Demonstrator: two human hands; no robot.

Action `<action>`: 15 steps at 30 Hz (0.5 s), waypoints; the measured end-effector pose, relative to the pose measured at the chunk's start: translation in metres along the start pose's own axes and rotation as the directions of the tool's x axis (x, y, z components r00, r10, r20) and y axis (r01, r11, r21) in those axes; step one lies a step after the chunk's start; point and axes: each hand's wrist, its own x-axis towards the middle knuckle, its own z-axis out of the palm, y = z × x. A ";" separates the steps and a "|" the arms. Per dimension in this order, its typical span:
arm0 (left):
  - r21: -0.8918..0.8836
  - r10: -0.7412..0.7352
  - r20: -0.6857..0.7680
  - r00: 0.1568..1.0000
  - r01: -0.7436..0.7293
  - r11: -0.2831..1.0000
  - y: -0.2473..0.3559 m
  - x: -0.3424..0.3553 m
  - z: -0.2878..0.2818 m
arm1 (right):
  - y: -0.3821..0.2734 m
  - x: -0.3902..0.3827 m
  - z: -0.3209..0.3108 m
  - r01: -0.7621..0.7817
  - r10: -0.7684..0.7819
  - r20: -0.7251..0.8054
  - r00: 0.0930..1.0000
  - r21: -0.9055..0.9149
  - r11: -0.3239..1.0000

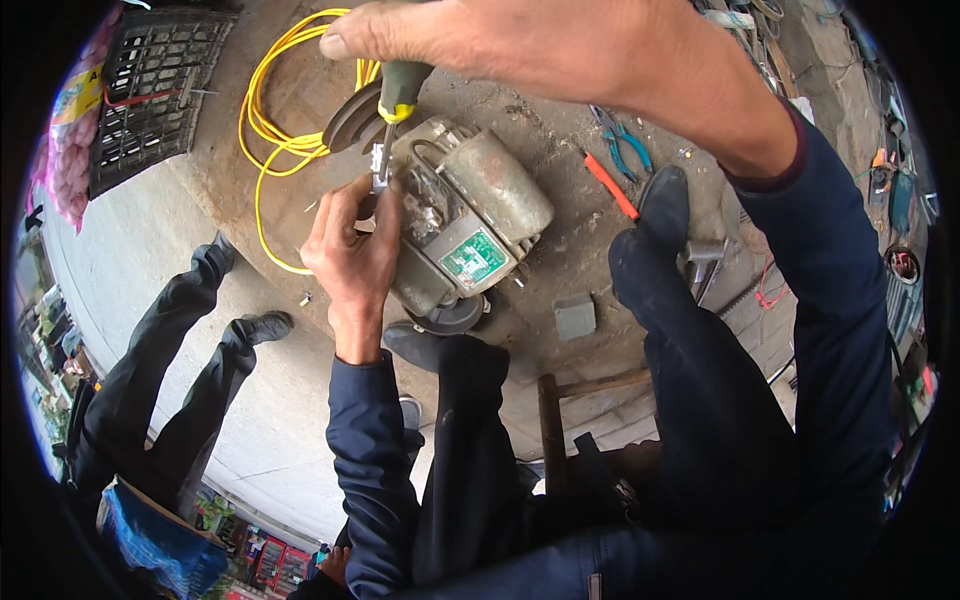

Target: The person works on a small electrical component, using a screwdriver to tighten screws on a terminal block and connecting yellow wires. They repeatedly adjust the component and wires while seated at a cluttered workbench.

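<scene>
My right hand [520, 45] is wrapped round the dark green handle of a screwdriver [398, 108] with a yellow collar. Its shaft points down to a small whitish connector block [378, 165], pinched upright between the thumb and fingers of my left hand [350, 255]. The fingertips partly cover the block, so I cannot tell whether the tip sits in a screw. Just right of my left hand lies a worn grey electric motor [500, 190] with a green label plate [473, 258]. Its side is uncovered, with wires showing inside. A dark pulley wheel [355, 118] is at its far end.
A coil of yellow cable [262, 110] lies to the left. Teal-handled pliers [625, 150] and an orange-red handled tool [610, 186] are right of the motor. A grey square piece [575, 315] is nearer. A black crate [150, 90] and another person's legs [150, 350] are at left.
</scene>
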 end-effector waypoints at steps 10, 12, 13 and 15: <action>-0.003 -0.004 0.001 1.000 0.004 1.000 0.001 -0.001 0.002 | 0.006 -0.007 0.002 0.326 -0.348 -0.212 0.913 -0.134 0.936; 0.002 0.002 0.002 1.000 -0.002 1.000 0.001 -0.001 0.001 | 0.006 -0.006 -0.005 0.219 -0.219 -0.038 0.975 0.006 0.976; -0.003 0.003 0.000 1.000 -0.003 1.000 0.001 -0.001 0.001 | 0.004 -0.005 -0.008 0.116 -0.118 0.020 0.993 0.095 0.989; -0.004 0.015 -0.007 1.000 -0.015 1.000 0.000 -0.001 0.001 | -0.004 0.001 -0.007 -0.191 0.174 0.088 0.981 0.263 0.945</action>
